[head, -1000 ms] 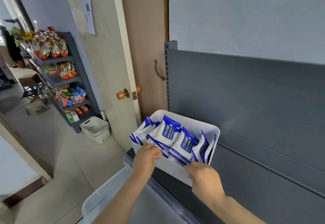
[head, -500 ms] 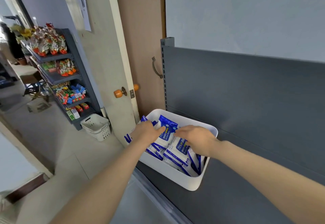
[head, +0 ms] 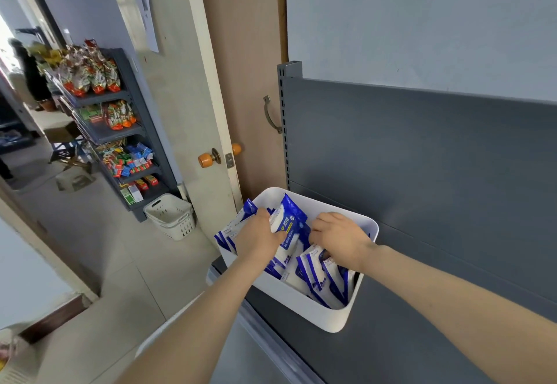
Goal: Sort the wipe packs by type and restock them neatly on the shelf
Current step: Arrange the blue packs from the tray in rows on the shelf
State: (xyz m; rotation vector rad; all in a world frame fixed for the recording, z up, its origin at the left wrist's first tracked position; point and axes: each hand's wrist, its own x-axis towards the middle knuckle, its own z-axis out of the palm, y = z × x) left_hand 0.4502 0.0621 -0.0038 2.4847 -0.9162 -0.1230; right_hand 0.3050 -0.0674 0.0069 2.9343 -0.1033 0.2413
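Hands moved from rim into bin: left hand fingers clamped on wipe packs, right hand fingers buried, grip untellable, likely separating types.

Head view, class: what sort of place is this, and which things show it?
Probably a small shop or its stockroom: grey slotted retail shelving, a rack stocked with packaged snacks, and a white bin of wipe packs.

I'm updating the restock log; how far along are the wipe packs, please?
Done: the white bin sits on the grey shelf, holding wipe packs. In hand: the left hand grips some packs; the right hand digs among others. Left: straightening the leaning packs.
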